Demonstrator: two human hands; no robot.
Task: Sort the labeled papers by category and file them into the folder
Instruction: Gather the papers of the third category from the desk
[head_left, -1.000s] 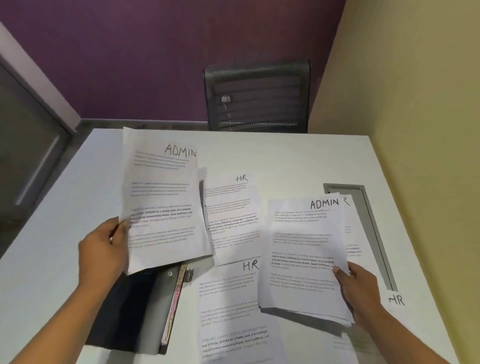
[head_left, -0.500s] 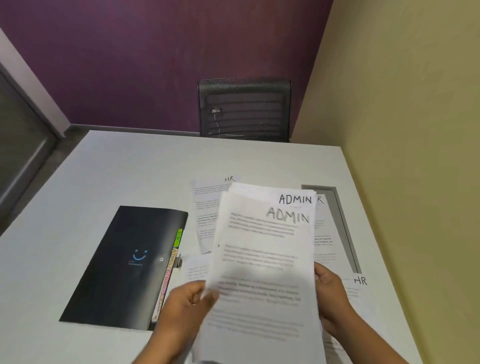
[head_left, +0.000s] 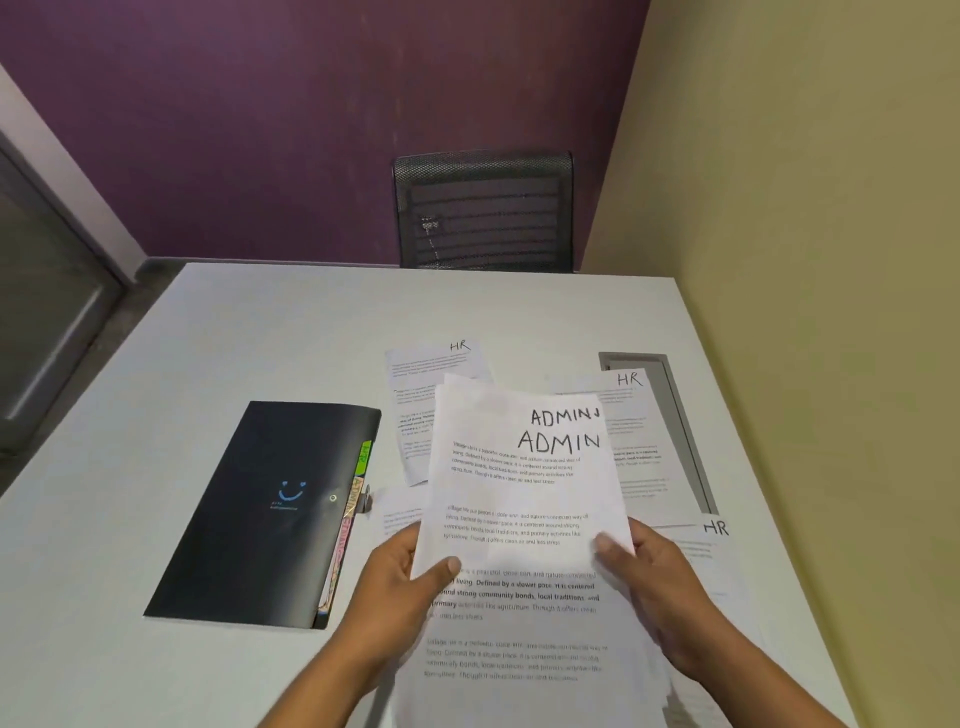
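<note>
A stack of white sheets marked ADMIN (head_left: 524, 499) is lifted over the table, one sheet slightly offset so two ADMIN labels show. My left hand (head_left: 402, 587) grips its left edge with the thumb on top, and my right hand (head_left: 657, 587) grips its right edge. A black folder (head_left: 260, 509) with a smiley logo and coloured index tabs along its right side lies closed to the left. Sheets marked HR lie flat on the table: one (head_left: 441, 374) behind the stack, one (head_left: 634, 431) to the right, another (head_left: 711, 545) near my right wrist.
The white table (head_left: 260, 332) ends against a beige wall on the right. A grey cable slot (head_left: 675, 415) sits in the table by that wall. A black mesh chair (head_left: 485, 213) stands at the far edge before a purple wall.
My left hand carried its ADMIN sheet from over the folder to the right and laid it on the ADMIN stack in my right hand. The folder is now uncovered. Both hands hold the stack.
</note>
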